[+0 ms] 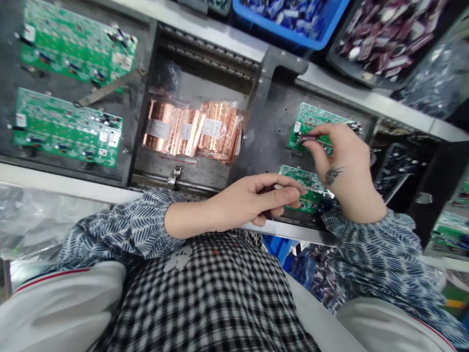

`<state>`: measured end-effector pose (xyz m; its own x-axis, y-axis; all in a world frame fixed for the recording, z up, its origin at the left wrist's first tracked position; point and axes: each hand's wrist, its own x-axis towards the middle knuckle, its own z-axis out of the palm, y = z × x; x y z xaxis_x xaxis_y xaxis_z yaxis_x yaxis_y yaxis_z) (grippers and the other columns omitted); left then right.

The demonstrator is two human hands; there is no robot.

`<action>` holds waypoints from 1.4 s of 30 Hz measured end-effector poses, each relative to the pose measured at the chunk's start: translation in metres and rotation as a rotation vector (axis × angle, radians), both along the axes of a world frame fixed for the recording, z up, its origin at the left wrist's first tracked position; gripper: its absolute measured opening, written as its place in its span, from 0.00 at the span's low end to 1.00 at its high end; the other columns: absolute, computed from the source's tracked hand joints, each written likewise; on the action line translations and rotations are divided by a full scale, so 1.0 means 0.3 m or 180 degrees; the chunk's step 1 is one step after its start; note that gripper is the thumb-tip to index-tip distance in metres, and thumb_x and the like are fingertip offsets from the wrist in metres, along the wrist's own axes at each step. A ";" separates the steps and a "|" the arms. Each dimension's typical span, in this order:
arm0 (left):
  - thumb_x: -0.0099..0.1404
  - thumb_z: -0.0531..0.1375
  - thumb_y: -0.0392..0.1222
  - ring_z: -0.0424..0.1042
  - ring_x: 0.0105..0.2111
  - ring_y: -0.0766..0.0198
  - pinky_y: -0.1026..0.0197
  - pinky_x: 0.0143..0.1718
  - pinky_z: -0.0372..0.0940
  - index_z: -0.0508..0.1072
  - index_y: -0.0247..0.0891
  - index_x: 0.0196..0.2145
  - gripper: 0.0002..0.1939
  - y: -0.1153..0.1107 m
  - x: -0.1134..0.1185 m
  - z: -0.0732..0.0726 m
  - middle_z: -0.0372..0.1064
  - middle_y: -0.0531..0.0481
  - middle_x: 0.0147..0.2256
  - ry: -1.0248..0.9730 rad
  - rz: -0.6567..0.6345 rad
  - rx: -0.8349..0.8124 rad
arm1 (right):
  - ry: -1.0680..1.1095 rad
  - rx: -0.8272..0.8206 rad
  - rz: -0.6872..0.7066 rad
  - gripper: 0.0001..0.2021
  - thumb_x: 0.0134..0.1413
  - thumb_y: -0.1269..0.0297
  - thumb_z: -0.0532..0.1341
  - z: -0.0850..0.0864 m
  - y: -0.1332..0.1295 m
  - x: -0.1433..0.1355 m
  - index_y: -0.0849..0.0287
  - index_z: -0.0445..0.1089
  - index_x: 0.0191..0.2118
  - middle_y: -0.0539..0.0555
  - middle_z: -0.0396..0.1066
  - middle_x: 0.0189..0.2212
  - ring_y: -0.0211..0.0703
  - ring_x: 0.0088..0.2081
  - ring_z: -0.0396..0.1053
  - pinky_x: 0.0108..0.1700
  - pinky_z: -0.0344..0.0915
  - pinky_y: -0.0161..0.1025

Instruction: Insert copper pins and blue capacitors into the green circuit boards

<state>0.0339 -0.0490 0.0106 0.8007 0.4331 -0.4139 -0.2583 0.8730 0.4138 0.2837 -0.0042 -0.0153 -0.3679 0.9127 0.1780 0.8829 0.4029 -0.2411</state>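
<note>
My right hand is over the upper green circuit board. Thumb and index finger pinch a small maroon capacitor at the board's left part; whether its leads are in the board cannot be made out. Closer to my body, my left hand is half curled, with its fingertips by the lower green circuit board. Its fingers close around dark maroon capacitors, mostly hidden, with one pale end showing between thumb and index finger. Both boards lie in a black carrier, partly covered by my hands.
Bagged copper strips lie between the carriers. Two more green boards sit in the left carrier. Behind stand a blue bin of blue parts and a black bin of maroon capacitors. A metal rail runs along the front.
</note>
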 end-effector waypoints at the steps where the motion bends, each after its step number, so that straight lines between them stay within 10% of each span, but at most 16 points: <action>1: 0.69 0.66 0.47 0.64 0.30 0.74 0.72 0.24 0.54 0.76 0.37 0.48 0.14 0.002 -0.001 -0.003 0.71 0.49 0.39 0.0056 0.0016 0.0057 | -0.0014 -0.0001 0.0008 0.11 0.69 0.59 0.59 -0.005 0.001 -0.002 0.60 0.75 0.46 0.59 0.79 0.40 0.48 0.42 0.77 0.46 0.73 0.43; 26: 0.64 0.67 0.36 0.65 0.34 0.72 0.65 0.41 0.63 0.70 0.36 0.40 0.09 -0.025 0.094 0.005 0.65 0.54 0.37 0.0644 0.0861 -0.0048 | -0.0785 -0.0660 -0.0241 0.16 0.72 0.55 0.54 0.021 0.022 -0.021 0.58 0.74 0.48 0.61 0.77 0.43 0.52 0.40 0.74 0.40 0.68 0.45; 34: 0.61 0.67 0.32 0.62 0.34 0.69 0.67 0.40 0.58 0.68 0.36 0.36 0.11 -0.025 0.096 -0.001 0.63 0.57 0.32 0.1227 0.0944 0.0608 | 0.0065 -0.0502 -0.0243 0.13 0.68 0.54 0.58 0.044 -0.039 -0.066 0.53 0.74 0.49 0.61 0.75 0.45 0.58 0.48 0.72 0.52 0.69 0.54; 37: 0.61 0.68 0.30 0.61 0.33 0.70 0.67 0.40 0.58 0.67 0.35 0.35 0.11 -0.025 0.100 -0.004 0.63 0.57 0.32 0.1204 0.0974 0.0627 | 0.0889 -0.0770 -0.0085 0.11 0.66 0.56 0.61 0.095 -0.114 -0.081 0.49 0.74 0.50 0.53 0.76 0.38 0.49 0.38 0.73 0.42 0.71 0.47; 42: 0.64 0.62 0.26 0.69 0.40 0.69 0.65 0.46 0.64 0.72 0.34 0.41 0.09 -0.022 0.120 0.001 0.69 0.52 0.39 0.0758 0.1059 -0.0226 | 0.1646 -0.1196 -0.0313 0.07 0.57 0.56 0.69 0.080 -0.117 -0.017 0.49 0.75 0.39 0.47 0.77 0.31 0.44 0.30 0.74 0.35 0.72 0.41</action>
<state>0.0699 -0.0557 0.0110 0.5002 0.6158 -0.6087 -0.4355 0.7865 0.4379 0.2786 -0.0394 0.0088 -0.2317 0.9724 -0.0283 0.6435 0.1314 -0.7540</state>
